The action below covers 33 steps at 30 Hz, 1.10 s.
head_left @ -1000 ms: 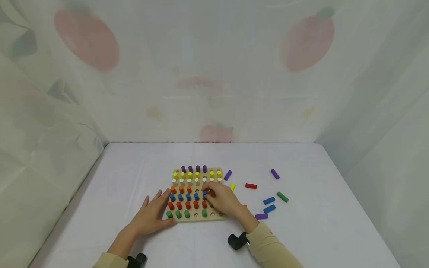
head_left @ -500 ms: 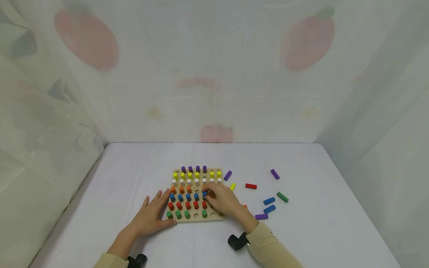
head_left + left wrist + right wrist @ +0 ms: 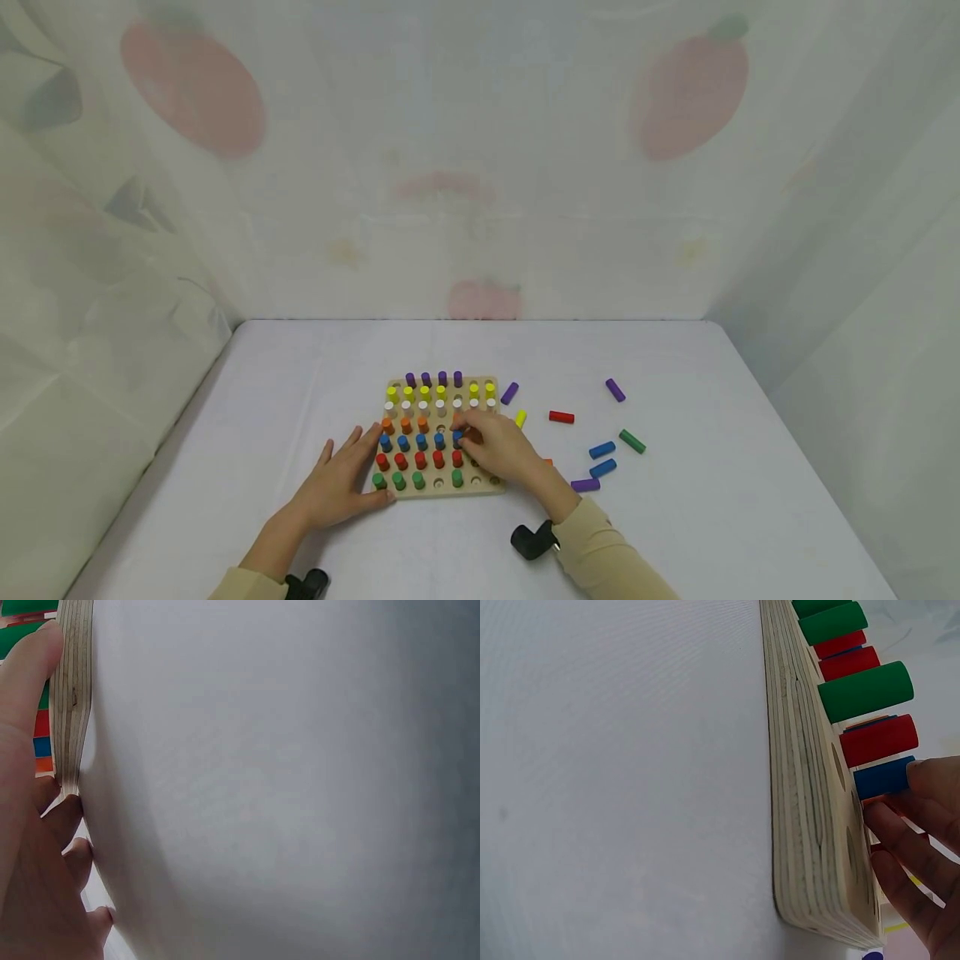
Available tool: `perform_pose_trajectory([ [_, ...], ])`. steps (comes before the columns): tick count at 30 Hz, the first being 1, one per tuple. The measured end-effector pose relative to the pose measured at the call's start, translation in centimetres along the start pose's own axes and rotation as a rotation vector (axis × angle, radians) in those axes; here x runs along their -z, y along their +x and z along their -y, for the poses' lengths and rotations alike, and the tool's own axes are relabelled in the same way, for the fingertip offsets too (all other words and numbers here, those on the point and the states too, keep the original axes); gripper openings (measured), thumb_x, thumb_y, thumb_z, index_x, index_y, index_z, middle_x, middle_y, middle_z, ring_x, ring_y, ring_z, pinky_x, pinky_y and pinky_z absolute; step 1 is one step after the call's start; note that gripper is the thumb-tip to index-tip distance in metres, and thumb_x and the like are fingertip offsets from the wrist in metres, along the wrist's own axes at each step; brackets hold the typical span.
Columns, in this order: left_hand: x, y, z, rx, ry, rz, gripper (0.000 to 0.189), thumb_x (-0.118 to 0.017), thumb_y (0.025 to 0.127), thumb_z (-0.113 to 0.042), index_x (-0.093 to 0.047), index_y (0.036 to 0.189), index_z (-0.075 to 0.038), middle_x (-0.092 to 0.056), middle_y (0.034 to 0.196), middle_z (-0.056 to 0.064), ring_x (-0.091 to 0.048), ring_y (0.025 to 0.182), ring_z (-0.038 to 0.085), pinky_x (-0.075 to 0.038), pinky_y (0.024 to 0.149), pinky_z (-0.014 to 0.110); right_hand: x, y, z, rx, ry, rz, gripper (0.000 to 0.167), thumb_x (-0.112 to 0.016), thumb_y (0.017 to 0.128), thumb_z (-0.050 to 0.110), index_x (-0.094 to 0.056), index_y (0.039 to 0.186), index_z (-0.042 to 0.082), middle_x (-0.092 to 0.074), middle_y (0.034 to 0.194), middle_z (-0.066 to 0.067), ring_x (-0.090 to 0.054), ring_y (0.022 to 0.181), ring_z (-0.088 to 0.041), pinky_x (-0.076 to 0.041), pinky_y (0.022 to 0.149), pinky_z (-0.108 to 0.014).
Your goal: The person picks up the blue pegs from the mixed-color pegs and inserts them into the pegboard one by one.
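Note:
A wooden pegboard (image 3: 467, 490) lies on the table, with upright pegs in rows of green, red, blue, orange, white, yellow and purple. My left hand (image 3: 339, 485) rests at its left side, fingers spread along the edge and the thumb at the near left corner. In the left wrist view the thumb (image 3: 30, 679) lies against the plywood edge beside a green peg. My right hand (image 3: 498, 443) reaches over the board and pinches a blue peg (image 3: 883, 778), which stands in the board behind a red peg (image 3: 881, 740). That hand hides part of the board's right side.
Right of the board lie loose pegs: purple (image 3: 510, 392), yellow (image 3: 521, 418), red (image 3: 562, 417), green (image 3: 632, 441), blue (image 3: 602, 450) and several more. An orange one is mostly hidden by my right wrist. A patterned curtain (image 3: 585, 250) hangs behind the table.
The blue peg under my right fingers looks slightly lower than a second ago. Both hands keep their places, and the loose pegs have not moved.

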State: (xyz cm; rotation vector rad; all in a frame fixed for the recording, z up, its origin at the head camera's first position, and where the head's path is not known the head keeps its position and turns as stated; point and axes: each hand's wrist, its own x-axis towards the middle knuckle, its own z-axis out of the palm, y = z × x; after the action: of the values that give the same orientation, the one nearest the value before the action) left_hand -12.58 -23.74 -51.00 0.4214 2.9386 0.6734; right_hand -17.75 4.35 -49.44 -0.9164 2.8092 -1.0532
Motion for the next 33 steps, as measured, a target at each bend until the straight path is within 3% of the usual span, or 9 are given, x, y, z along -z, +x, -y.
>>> perform_pose_trajectory([
  [13, 0.0, -0.1, 0.0, 0.009, 0.008, 0.002, 0.106, -0.063, 0.066, -0.070, -0.023, 0.147, -0.015, -0.034, 0.148, 0.008, -0.022, 0.138, 0.035, -0.008, 0.107, 0.065, 0.8, -0.4, 0.0, 0.017, 0.046, -0.003, 0.016, -0.059, 0.090, 0.016, -0.063, 0.106, 0.018, -0.065, 0.100, 0.007, -0.054, 0.084, -0.002, -0.049, 0.074, -0.017],
  [26, 0.0, 0.0, 0.0, 0.013, 0.012, 0.003, 0.106, -0.062, 0.066, -0.071, -0.023, 0.147, -0.015, -0.034, 0.147, 0.008, -0.022, 0.138, 0.035, -0.008, 0.107, 0.065, 3.3, -1.6, -0.5, 0.025, 0.063, -0.035, 0.023, -0.060, 0.089, 0.014, -0.063, 0.111, 0.014, -0.066, 0.100, 0.003, -0.059, 0.089, -0.005, -0.053, 0.079, -0.024],
  [33, 0.1, 0.0, 0.1, 0.006, 0.016, -0.001, 0.106, -0.062, 0.066, -0.072, -0.024, 0.147, -0.015, -0.034, 0.147, 0.008, -0.023, 0.138, 0.035, -0.008, 0.106, 0.065, 4.8, -2.6, -1.4, 0.001, 0.011, -0.050, 0.025, -0.061, 0.089, 0.018, -0.061, 0.114, 0.017, -0.063, 0.109, 0.008, -0.060, 0.094, -0.006, -0.053, 0.082, -0.027],
])
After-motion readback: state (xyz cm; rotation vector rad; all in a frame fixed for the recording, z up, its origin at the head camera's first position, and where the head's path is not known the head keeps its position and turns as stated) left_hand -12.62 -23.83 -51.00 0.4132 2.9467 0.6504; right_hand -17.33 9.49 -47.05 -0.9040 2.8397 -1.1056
